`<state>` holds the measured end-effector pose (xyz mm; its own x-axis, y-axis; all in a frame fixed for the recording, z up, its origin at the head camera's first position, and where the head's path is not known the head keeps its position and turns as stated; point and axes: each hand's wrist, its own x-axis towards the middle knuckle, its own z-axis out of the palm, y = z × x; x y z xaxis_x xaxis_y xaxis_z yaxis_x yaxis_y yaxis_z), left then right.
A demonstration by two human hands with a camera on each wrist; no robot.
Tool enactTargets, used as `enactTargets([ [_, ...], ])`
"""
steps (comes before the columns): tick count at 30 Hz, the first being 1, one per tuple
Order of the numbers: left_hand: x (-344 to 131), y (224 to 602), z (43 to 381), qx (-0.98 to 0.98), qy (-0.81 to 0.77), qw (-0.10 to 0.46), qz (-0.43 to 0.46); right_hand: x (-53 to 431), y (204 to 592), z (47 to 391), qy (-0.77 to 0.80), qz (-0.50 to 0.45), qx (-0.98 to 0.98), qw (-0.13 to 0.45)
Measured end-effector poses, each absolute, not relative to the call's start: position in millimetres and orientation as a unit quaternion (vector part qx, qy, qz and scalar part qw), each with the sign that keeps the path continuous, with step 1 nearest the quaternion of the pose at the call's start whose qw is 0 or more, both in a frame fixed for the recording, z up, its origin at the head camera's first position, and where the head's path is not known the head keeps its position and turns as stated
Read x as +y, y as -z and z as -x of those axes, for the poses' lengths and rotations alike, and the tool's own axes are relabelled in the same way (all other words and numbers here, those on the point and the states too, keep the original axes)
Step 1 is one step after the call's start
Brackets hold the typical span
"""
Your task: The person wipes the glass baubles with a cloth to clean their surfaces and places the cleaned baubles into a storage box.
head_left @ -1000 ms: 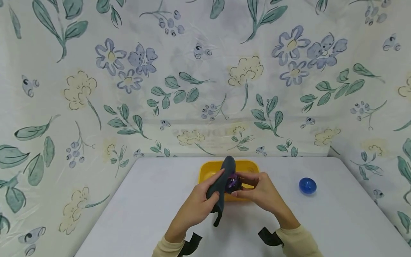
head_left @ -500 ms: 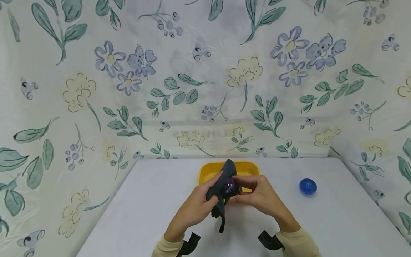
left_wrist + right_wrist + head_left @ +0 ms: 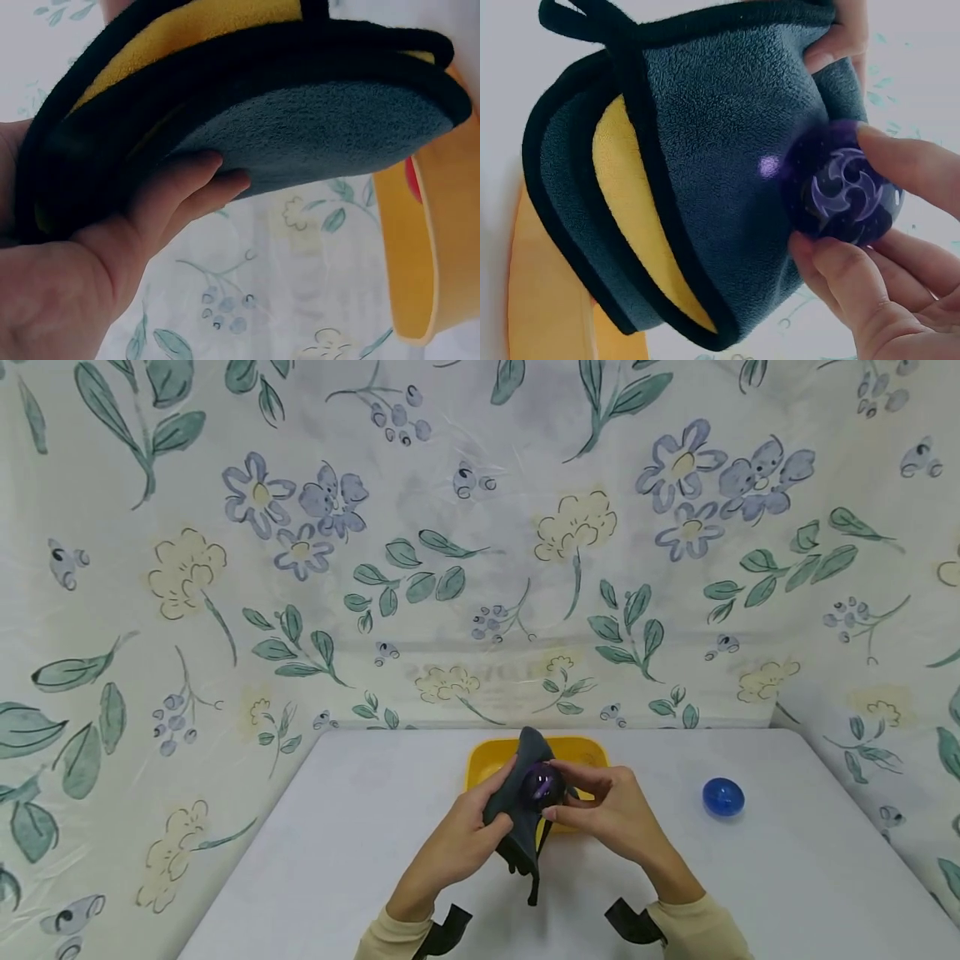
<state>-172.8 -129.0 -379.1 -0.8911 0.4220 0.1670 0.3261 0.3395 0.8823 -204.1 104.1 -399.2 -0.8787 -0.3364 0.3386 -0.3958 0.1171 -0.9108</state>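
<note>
A folded microfibre cloth (image 3: 720, 142), blue-grey on one face and yellow on the other with black edging and a hanging loop, is gripped by my left hand (image 3: 457, 835). My right hand (image 3: 611, 814) holds a shiny purple glass ball (image 3: 542, 786) between thumb and fingers. A pale swirl emblem shows on the ball in the right wrist view, where it lies against the cloth's blue-grey face. From the left wrist view, fingers (image 3: 180, 187) press the cloth's outer side and the ball is hidden.
A yellow plastic tray (image 3: 480, 758) stands just behind both hands, partly covered by them. Something red shows inside it in the left wrist view. To the right on the white table (image 3: 360, 810) sits a blue glass ball (image 3: 723, 797). Floral sheeting (image 3: 450, 635) rises behind the table.
The purple ball has turned and shifted slightly against the cloth. The cloth's face has opened more toward the camera, and its loop has swung a little to the right.
</note>
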Motion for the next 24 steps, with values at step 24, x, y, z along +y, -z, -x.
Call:
enactTargets([
  [24,-125.7,370.2,163.6,0.812,-0.54,0.033,-0.221,110.8,400.2,209.3,-0.622,-0.221,-0.751,0.031],
])
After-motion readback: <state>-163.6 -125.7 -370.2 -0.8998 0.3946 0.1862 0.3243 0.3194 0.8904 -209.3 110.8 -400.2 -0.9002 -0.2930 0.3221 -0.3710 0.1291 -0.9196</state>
